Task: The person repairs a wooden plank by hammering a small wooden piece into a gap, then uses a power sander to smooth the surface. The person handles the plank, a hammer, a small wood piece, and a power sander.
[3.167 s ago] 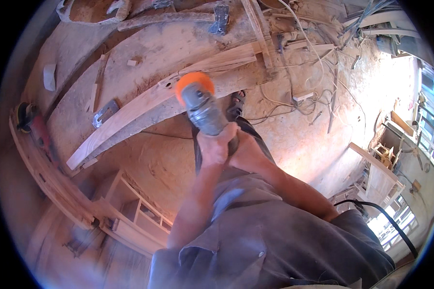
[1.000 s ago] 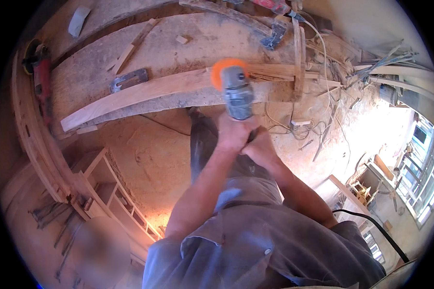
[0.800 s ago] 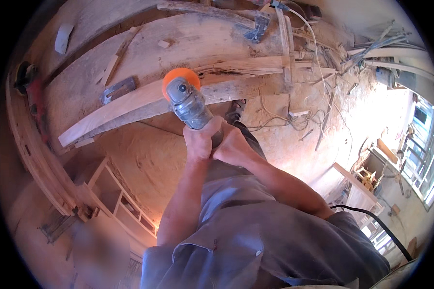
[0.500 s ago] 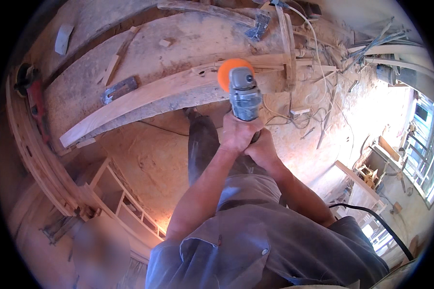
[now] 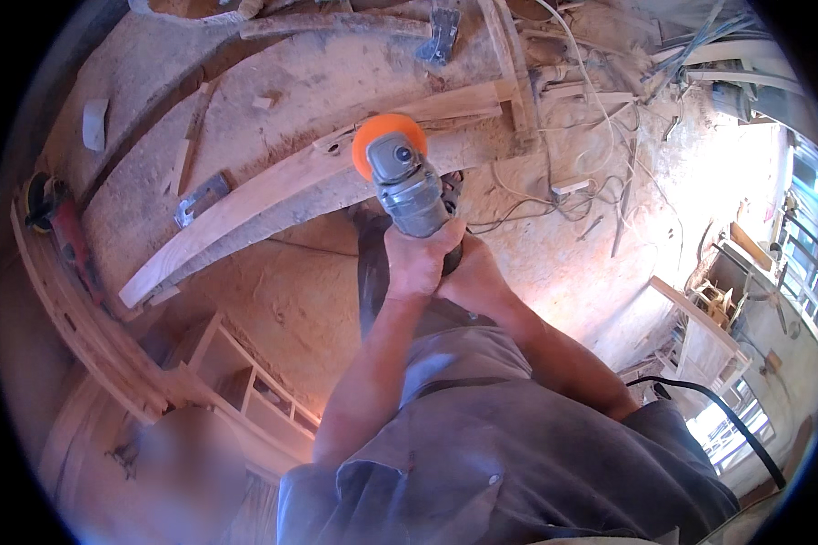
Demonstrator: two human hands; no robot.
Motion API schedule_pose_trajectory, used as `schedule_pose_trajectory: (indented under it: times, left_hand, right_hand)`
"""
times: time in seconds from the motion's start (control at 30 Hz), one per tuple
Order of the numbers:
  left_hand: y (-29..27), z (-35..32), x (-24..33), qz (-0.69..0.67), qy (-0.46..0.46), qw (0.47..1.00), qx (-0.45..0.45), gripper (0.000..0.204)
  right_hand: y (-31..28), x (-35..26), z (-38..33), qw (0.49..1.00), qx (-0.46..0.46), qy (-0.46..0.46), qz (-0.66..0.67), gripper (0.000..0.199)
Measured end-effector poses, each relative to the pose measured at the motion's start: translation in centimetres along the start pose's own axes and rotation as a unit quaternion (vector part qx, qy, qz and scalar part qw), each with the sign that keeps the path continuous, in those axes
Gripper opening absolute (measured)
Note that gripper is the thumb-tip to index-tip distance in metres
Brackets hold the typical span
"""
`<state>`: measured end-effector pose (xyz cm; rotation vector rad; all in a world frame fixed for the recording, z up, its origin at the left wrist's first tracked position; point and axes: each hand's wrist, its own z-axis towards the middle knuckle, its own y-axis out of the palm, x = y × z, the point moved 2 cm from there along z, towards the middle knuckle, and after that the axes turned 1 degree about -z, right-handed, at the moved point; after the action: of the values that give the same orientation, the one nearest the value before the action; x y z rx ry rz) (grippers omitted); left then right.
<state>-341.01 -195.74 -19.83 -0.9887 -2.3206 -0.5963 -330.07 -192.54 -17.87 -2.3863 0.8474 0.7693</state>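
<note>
Both of my hands are wrapped round a grey angle grinder (image 5: 411, 195) fitted with an orange disc (image 5: 384, 136). My left hand (image 5: 418, 259) grips the body behind the grinder's head. Behind it, close to my body, my right hand (image 5: 478, 277) holds the rear handle part, mostly hidden by the fingers. The disc is over the edge of a long curved wooden piece (image 5: 236, 207) lying along the front of the workbench; I cannot tell whether it touches the wood.
On the dusty workbench (image 5: 273, 68) lie a hand plane (image 5: 202, 198), a hatchet-like blade (image 5: 440, 36) and wood scraps. A red angle grinder (image 5: 71, 238) rests on curved boards at left. Cables (image 5: 563, 204) trail over the floor at right. A wooden frame (image 5: 264, 381) stands lower left.
The grinder and both hands have moved left along the curved wooden piece. My view has shifted slightly as well, and both hands keep their grip.
</note>
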Motion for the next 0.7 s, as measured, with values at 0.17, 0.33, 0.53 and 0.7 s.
schedule_pose_trajectory:
  times: [0.17, 0.33, 0.53, 0.7]
  left_hand:
    - [1.8, 0.3, -0.3, 0.005, 0.015, 1.0, -0.023, 0.038]
    - [2.3, 0.6, -0.2, 0.047, 0.03, 0.998, -0.026, 0.036]
    - [3.6, 0.7, -0.7, 0.027, 0.029, 0.999, -0.013, 0.021]
    - [5.0, 0.9, -1.2, -0.006, 0.032, 0.999, -0.021, 0.023]
  right_hand:
    - [-1.8, 0.8, 0.0, 0.999, -0.007, 0.036, 0.011, 0.047]
    - [-2.3, 2.0, 0.4, 1.0, 0.007, -0.007, 0.0, 0.044]
    - [-3.4, 1.2, 0.1, 1.0, 0.006, 0.004, 0.024, 0.039]
    - [-4.3, 1.4, 0.3, 1.0, -0.002, -0.016, -0.023, 0.031]
